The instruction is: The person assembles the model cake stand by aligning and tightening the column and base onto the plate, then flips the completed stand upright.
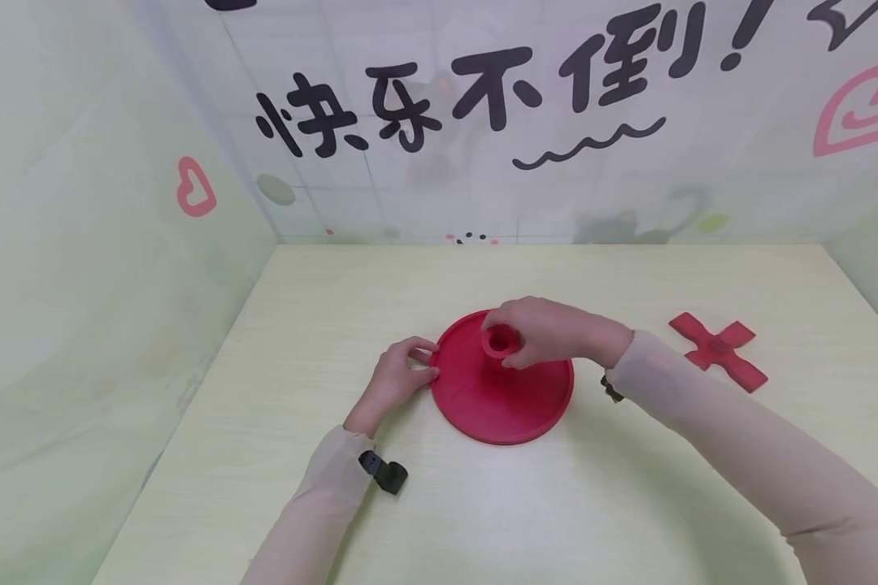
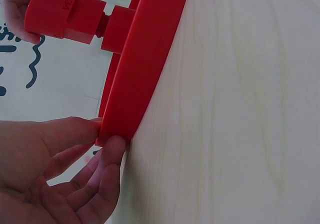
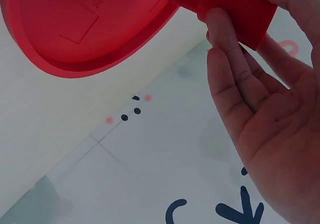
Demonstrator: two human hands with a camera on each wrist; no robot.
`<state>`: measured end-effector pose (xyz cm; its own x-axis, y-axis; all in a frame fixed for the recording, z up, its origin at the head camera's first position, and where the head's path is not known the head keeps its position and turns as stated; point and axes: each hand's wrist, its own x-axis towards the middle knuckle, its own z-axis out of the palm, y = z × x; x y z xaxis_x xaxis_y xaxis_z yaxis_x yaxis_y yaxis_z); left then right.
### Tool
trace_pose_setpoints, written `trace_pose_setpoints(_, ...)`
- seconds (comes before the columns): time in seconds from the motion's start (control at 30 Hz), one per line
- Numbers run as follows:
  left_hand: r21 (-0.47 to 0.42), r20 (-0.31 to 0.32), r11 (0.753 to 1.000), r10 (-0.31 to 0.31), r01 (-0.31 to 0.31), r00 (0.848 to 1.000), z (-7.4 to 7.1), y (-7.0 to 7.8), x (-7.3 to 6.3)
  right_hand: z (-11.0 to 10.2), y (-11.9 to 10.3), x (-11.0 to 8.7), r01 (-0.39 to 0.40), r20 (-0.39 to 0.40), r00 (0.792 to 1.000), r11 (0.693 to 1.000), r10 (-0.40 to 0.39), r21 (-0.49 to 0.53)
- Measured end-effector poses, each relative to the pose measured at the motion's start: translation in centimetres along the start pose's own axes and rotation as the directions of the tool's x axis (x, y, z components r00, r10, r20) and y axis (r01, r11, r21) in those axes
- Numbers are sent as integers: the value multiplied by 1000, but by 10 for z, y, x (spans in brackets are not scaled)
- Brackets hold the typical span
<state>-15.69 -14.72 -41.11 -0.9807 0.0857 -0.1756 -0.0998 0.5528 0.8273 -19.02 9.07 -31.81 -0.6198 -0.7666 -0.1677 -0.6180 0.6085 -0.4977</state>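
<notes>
A round red plate with a raised rim (image 1: 468, 402) lies flat on the table. My left hand (image 1: 395, 375) pinches its left edge between thumb and fingers, also seen in the left wrist view. Over the middle of the plate stands a red hollow cylindrical piece (image 2: 65, 16), its open end facing up. My right hand (image 1: 545, 331) grips that piece around its top. Below it, a narrower neck meets a short red socket (image 2: 118, 29) on the plate; whether they are fixed together I cannot tell. The right wrist view shows fingers along the cylinder's side.
To the right, beyond my right forearm, a flat red cross-shaped piece (image 1: 719, 348) lies on the pale wooden table (image 1: 322, 309). A printed wall covering (image 1: 410, 195) rises along the table's back edge, with another light panel (image 1: 117, 325) at the left.
</notes>
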Motion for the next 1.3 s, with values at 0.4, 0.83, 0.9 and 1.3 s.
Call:
trace_pose_setpoints(0.4, 10, -2, 1000, 4, -4, 1000, 0, -1, 0, 3, 3, -2, -13, -27, 1000, 999, 12, -44)
trace_pose_setpoints(0.83, 9, -8, 1000, 5, -5, 1000, 1, -1, 1, 0, 0, 10, -83, -52, 995, 994, 79, -67)
trace_pose_setpoints(0.9, 18, -9, 1000, 2, -2, 1000, 1, -1, 1, 1, -2, 12, -141, -69, 989, 985, 134, -100)
trace_pose_setpoints(1.3, 1, 7, 1000, -7, 7, 1000, 1, -1, 2, -6, -5, 2, 21, 56, 998, 997, -16, -81)
